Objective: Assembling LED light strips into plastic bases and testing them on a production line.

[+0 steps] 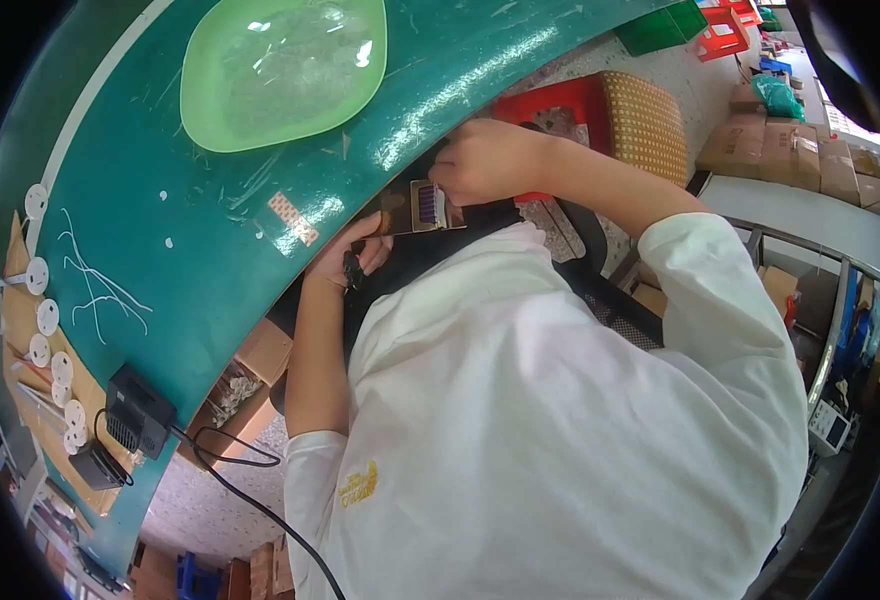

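Observation:
A flat, dark, glossy piece (397,214) with a gold-edged opening lies low in front of my body, just off the table edge. Purple stripes and a whitish strip show inside the opening. My left hand (352,250) grips its left end, with the thumb along the top. A small black object (353,268) sits at that hand near the wrist; its kind is unclear. My right hand (482,162) is closed, fingertips pinched at the upper right of the opening by the whitish strip. What exactly they pinch is hidden behind the fingers.
On the green table (225,215) stand a light green tray (200,120) with clear plastic pieces, a patterned strip (293,219), white wires (95,275), several white discs (38,275) and a black device (140,408) with a cable. A patterned chair (645,125) and cardboard boxes (790,155) stand to the right.

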Motion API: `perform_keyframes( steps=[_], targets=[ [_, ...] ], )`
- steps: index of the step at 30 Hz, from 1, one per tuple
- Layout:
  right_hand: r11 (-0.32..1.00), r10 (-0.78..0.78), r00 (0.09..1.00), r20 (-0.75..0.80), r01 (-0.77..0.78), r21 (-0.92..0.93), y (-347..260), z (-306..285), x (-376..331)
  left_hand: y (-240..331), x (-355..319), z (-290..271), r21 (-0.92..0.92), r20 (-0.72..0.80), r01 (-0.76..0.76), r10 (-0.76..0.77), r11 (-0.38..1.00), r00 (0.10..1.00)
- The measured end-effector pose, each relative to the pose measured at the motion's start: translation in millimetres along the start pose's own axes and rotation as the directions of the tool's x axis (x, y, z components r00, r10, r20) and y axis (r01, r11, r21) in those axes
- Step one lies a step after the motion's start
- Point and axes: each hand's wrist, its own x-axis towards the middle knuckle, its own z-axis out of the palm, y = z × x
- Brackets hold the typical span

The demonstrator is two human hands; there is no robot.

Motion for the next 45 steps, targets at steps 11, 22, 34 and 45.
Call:
perform_keyframes(
  steps=[11,22,34,45],
  targets=[
    [0.919,0.157,0.986,-0.046,-0.129,0.372,15,6,7,2,-3,-3,0.06,0.127,-0.063,0.055,0.996,0.99],
    [-0.366,0.809,0.512,0.287,0.058,0.929,-43,47,-8,10,0,22,0.274,-0.14,0.002,0.038,0.962,0.989],
    [-0.015,0.949,0.314,0.023,-0.029,0.999,-65,43,7,25,-3,49,0.697,-0.342,0.09,0.22,0.711,0.914],
    [-0.086,0.85,0.488,0.2,-0.246,0.966,-42,37,-10,33,2,51,0.319,-0.403,-0.007,0.142,0.948,0.904]
  ],
)
